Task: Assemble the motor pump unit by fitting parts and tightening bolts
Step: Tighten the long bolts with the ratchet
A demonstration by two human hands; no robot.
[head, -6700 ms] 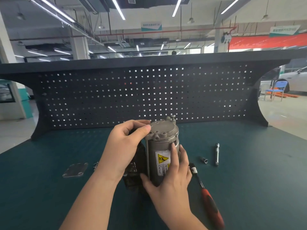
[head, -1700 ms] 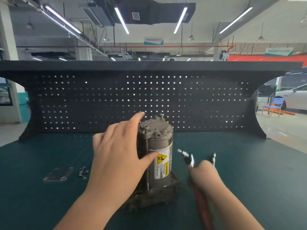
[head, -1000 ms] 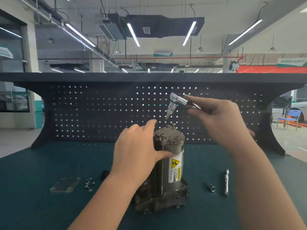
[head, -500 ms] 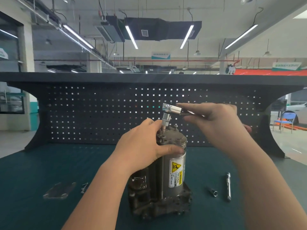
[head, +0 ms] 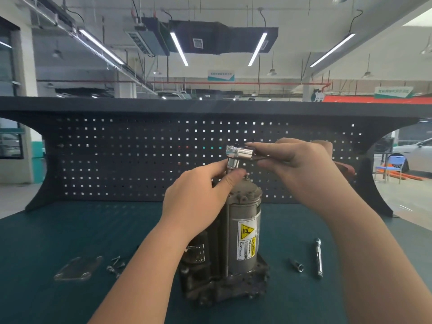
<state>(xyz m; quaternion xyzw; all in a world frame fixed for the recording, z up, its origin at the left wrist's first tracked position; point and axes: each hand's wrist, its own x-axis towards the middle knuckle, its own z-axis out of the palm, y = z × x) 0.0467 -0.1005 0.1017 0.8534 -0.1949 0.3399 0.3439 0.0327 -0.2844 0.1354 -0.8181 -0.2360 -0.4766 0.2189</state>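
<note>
motor pump unit (head: 243, 232) stands upright on the green bench mat (head: 46, 239), ratchet (head: 239, 153) over its top bolt.

left hand (head: 198, 202) pinches the socket; right hand (head: 294, 164) grips the ratchet. likely heavy, rigid metal; best steadied by the cylinder body.

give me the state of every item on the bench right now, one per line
motor pump unit: upright on the bench
ratchet wrench: held level above the unit, socket pointing down at its top
left hand: pinching the socket below the wrench head
right hand: gripping the wrench
flat plate: lying flat, left
loose bolts: lying beside the plate
spare socket: lying on its side, right
extension bar: lying flat, right
</note>
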